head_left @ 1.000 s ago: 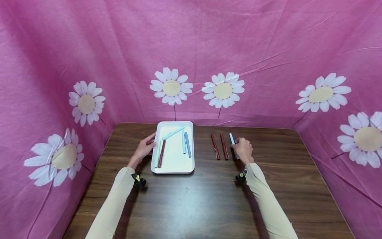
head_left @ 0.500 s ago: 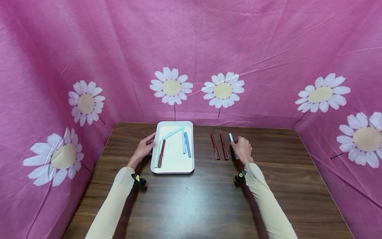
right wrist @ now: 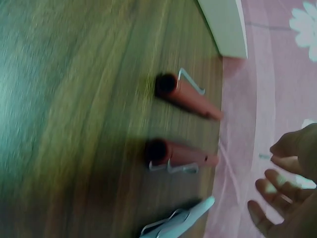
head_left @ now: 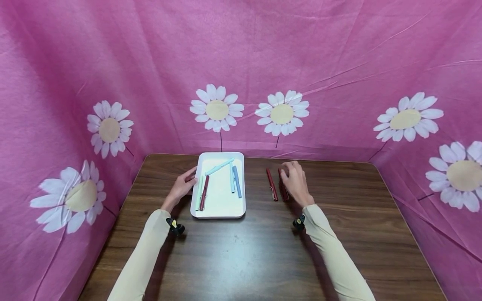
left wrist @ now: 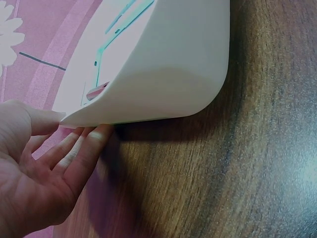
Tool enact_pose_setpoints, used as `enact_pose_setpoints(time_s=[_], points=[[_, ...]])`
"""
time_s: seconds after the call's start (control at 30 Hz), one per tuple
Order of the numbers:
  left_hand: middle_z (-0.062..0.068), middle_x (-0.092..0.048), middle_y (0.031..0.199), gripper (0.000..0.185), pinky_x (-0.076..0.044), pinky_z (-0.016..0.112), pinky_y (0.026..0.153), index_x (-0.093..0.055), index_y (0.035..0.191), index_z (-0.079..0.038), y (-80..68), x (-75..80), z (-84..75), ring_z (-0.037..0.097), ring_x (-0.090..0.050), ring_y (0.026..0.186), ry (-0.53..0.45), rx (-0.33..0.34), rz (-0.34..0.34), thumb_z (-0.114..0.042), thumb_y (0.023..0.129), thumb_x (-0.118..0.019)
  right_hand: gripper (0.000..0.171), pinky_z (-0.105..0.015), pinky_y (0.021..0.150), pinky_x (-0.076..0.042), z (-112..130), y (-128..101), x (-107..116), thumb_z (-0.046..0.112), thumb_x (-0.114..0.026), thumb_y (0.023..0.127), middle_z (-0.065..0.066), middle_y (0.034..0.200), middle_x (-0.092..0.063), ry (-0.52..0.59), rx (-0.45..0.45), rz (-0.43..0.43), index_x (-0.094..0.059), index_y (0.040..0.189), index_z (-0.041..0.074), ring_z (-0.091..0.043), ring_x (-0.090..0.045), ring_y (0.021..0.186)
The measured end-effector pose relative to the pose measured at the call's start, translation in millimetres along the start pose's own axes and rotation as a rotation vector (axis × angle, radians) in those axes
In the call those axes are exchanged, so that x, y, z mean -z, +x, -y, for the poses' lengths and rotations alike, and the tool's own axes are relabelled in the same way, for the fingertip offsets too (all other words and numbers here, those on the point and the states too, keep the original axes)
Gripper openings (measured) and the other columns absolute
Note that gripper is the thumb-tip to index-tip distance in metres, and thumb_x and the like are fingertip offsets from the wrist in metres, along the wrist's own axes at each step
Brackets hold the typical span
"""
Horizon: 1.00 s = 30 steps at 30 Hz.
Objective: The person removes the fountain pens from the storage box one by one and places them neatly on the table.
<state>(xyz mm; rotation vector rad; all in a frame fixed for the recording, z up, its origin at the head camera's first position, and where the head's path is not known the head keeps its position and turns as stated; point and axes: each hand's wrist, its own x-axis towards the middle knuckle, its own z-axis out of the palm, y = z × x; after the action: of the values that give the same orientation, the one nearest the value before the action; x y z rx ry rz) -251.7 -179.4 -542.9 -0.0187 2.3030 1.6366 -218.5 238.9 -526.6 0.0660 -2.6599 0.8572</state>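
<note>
The table (head_left: 233, 251) in front of me looks like wood, grained and glossy where light strikes it. The tray (head_left: 224, 205) seems smooth plastic, the red pens (right wrist: 194, 100) plastic with shiny metal clips (right wrist: 190, 169). My sleeves (head_left: 144, 251) are matt cloth, the curtain (head_left: 339, 50) creased cloth.

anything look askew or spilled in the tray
Only one light blue pen stands out: it lies slantwise across the far part of the white tray, while the other four pens run roughly lengthwise. No spill shows.

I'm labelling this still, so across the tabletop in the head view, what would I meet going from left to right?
Left hand, white tray, uncovered red pen outside it, right hand.
</note>
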Motion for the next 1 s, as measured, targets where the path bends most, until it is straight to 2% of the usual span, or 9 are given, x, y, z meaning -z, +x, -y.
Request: enact_pose_setpoints(time_s=[0.17, 0.3, 0.43, 0.7, 1.0], points=[[0.028, -0.048, 0.156, 0.057, -0.064, 0.041, 0.085, -0.035, 0.165, -0.017, 2.7, -1.3, 0.1, 0.036, -0.062, 0.122, -0.007, 0.002, 0.002, -0.012, 0.110, -0.051, 0.021, -0.058, 0.093, -0.050, 17.7, 1.9, -8.5, 0.006, -0.069, 0.098, -0.020, 0.115, -0.064, -0.040, 0.185, 0.026, -0.072, 0.117, -0.002, -0.041, -0.060, 0.108], [0.028, -0.049, 0.156, 0.057, -0.064, 0.040, 0.084, -0.036, 0.165, -0.017, 3.9, -0.8, -0.5, 0.036, -0.062, 0.121, -0.011, 0.002, 0.003, -0.011, 0.110, -0.052, 0.021, -0.054, 0.091, -0.050, 32.9, 3.4, -14.7, 0.006, -0.069, 0.098, -0.018, 0.116, -0.065, -0.076, 0.259, 0.064, -0.073, 0.118, 0.000, -0.037, -0.060, 0.109], [0.027, -0.049, 0.155, 0.057, -0.064, 0.039, 0.084, -0.036, 0.164, -0.018, 4.0, -1.4, -1.3, 0.035, -0.062, 0.120, -0.007, 0.000, 0.002, -0.012, 0.110, -0.052, 0.021, -0.051, 0.092, -0.051, 51.5, 3.0, -22.2, 0.007, -0.067, 0.100, -0.016, 0.115, -0.065, -0.065, 0.245, 0.086, -0.073, 0.119, 0.001, -0.034, -0.060, 0.107], [0.028, -0.048, 0.156, 0.057, -0.064, 0.039, 0.083, -0.034, 0.165, -0.018, -0.6, 0.0, 2.3, 0.036, -0.062, 0.120, -0.010, 0.026, -0.015, -0.011, 0.110, -0.051, 0.019, -0.039, 0.079, -0.059, 87.8, 0.4, -45.0, 0.005, -0.066, 0.100, -0.014, 0.109, -0.062, 0.109, 0.201, 0.109, -0.071, 0.118, -0.002, -0.025, -0.063, 0.089], [0.031, -0.049, 0.154, 0.058, -0.065, 0.041, 0.083, -0.034, 0.165, -0.014, -0.3, -1.2, 1.1, 0.035, -0.064, 0.118, -0.026, -0.015, 0.005, -0.010, 0.110, -0.051, 0.019, -0.033, 0.071, -0.056, 104.3, -1.2, -64.3, 0.002, -0.067, 0.099, -0.014, 0.099, -0.062, 0.143, 0.177, 0.086, -0.070, 0.115, -0.006, -0.022, -0.060, 0.083]])
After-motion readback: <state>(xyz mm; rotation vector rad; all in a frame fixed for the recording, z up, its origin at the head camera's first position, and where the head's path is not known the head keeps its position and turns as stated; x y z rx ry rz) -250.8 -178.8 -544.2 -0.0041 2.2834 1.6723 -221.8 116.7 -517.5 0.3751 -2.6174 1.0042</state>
